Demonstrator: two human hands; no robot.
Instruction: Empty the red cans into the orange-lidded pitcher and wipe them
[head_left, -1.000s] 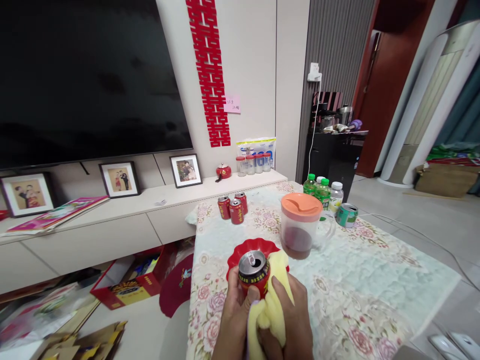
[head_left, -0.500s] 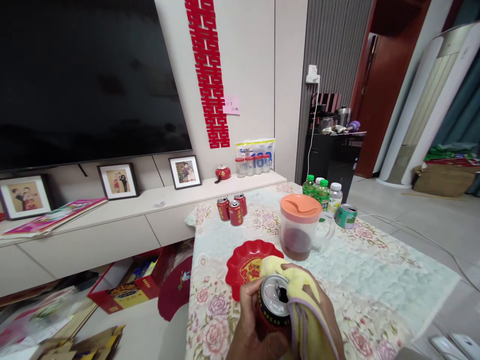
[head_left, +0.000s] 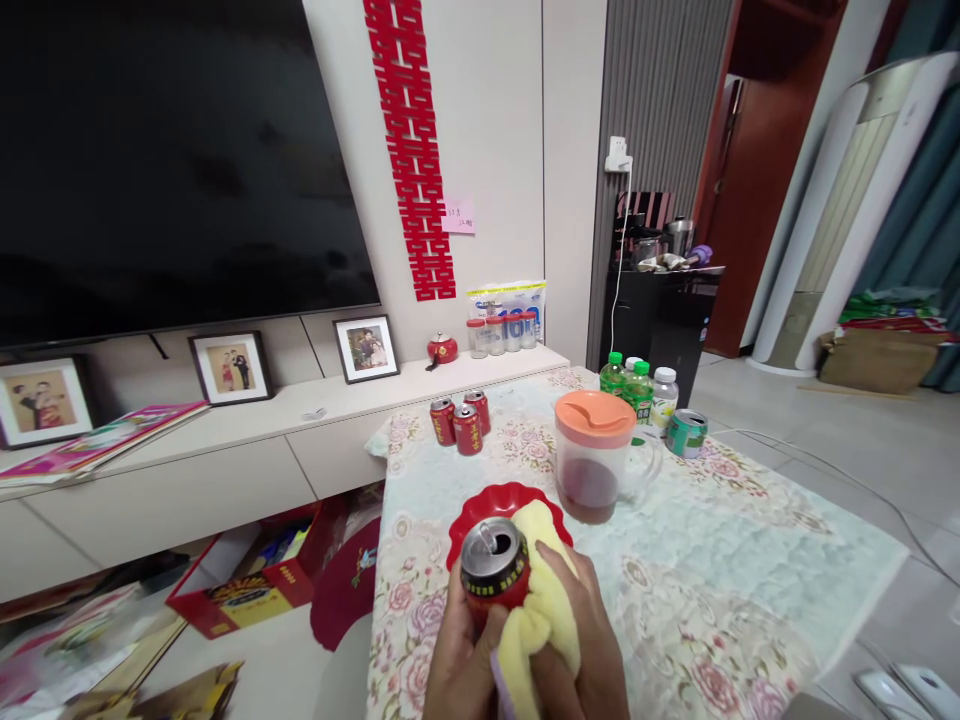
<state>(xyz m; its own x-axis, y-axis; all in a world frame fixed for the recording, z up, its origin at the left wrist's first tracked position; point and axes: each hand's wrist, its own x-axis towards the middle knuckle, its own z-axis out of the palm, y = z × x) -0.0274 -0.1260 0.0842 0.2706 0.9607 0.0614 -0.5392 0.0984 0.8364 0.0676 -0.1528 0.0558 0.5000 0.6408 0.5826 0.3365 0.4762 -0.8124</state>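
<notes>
My left hand (head_left: 457, 650) is wrapped round a red drink can (head_left: 495, 585) with a dark band and an opened silver top. Bunched in my right hand (head_left: 589, 630) is a yellow cloth (head_left: 544, 590) with a purple edge, pressed against the can's right side. Both hands are over the near part of the table, and the can covers part of a scalloped red plate (head_left: 480, 500). Beyond the plate stands a clear pitcher (head_left: 589, 485) with an orange lid and dark liquid inside. Three more red cans (head_left: 469, 430) stand upright to the far left.
Several bottles (head_left: 637, 390) and a green can (head_left: 686, 433) stand at the table's far right. A floral tablecloth (head_left: 675, 560) covers the table. Left are a low white cabinet (head_left: 202, 460) with framed photos, a maroon stool (head_left: 345, 590) and an open red box (head_left: 247, 590) on the floor.
The can has moved left and up a little, over the plate. My right hand has shifted left with the cloth, which now lies along the can's side rather than near its rim.
</notes>
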